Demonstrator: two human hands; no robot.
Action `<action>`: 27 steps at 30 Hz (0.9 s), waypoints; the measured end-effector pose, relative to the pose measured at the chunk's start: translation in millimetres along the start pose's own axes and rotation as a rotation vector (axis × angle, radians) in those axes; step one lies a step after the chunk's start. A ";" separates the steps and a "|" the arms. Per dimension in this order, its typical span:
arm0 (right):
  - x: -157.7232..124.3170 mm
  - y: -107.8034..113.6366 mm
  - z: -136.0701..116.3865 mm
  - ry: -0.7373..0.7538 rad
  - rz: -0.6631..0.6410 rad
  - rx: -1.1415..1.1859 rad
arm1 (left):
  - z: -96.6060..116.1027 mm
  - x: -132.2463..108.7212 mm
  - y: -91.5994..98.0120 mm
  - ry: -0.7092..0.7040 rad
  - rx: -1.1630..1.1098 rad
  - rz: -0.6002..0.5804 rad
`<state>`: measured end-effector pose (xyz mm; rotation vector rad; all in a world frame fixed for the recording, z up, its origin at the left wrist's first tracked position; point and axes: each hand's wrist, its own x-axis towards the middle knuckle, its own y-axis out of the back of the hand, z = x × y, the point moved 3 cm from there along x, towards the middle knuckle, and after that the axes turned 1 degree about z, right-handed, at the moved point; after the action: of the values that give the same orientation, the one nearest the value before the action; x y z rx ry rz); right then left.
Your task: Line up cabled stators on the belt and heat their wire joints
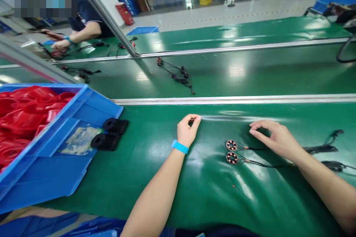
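My left hand (188,130), with a blue band at the wrist, is held over the green mat (133,177). Its thumb and fingertips come together in a pinch; whatever may be between them is too small to make out. To the right, my right hand (274,137) is above the mat with its thumb and index fingertip slightly apart and nothing seen between them. Beside and below it lie two round motor stators with copper coils, an upper one (231,145) and a lower one (232,158). Their black cables run rightward beneath my right hand and forearm.
A blue bin (102,105) of red plastic parts (25,114) stands at left, with two black parts (112,133) by its side. A stator with cable (180,76) lies beyond the pale rail (236,99). Across the line, a co-worker's hand (61,44) handles parts.
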<state>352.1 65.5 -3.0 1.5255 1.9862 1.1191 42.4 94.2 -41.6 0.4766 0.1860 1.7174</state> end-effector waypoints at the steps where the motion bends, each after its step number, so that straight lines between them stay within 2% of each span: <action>1: 7.9 -3.6 -5.1 0.026 -0.031 -0.001 | -1.6 0.8 -0.4 0.019 -0.042 0.004; 4: 51.1 -21.8 -24.6 0.183 -0.075 -0.054 | -3.5 2.7 -2.5 0.056 -0.144 0.000; 7: 121.9 -49.4 -42.9 0.287 -0.015 -0.142 | -2.8 4.7 -3.7 0.082 -0.211 0.002; 12: 254.3 -100.0 -57.9 0.178 0.047 -0.297 | -0.6 6.3 -4.4 0.115 -0.270 0.026; 15: 307.7 -123.1 -56.7 0.081 0.059 -0.314 | 1.6 4.9 -6.1 0.137 -0.269 0.054; 18: 333.7 -138.6 -49.3 -0.016 0.056 -0.294 | 4.4 3.7 -8.4 0.151 -0.254 0.072; 21: 338.3 -144.1 -41.5 -0.068 0.082 -0.262 | 6.0 3.7 -9.9 0.155 -0.240 0.072; 27: 320.2 -123.1 -38.8 -0.072 0.228 -0.188 | 2.2 4.0 -11.3 0.150 -0.208 0.068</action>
<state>143.6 339.8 -26.5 1.6960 1.6397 1.2806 52.9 100.1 -43.1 0.2028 0.0986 1.8170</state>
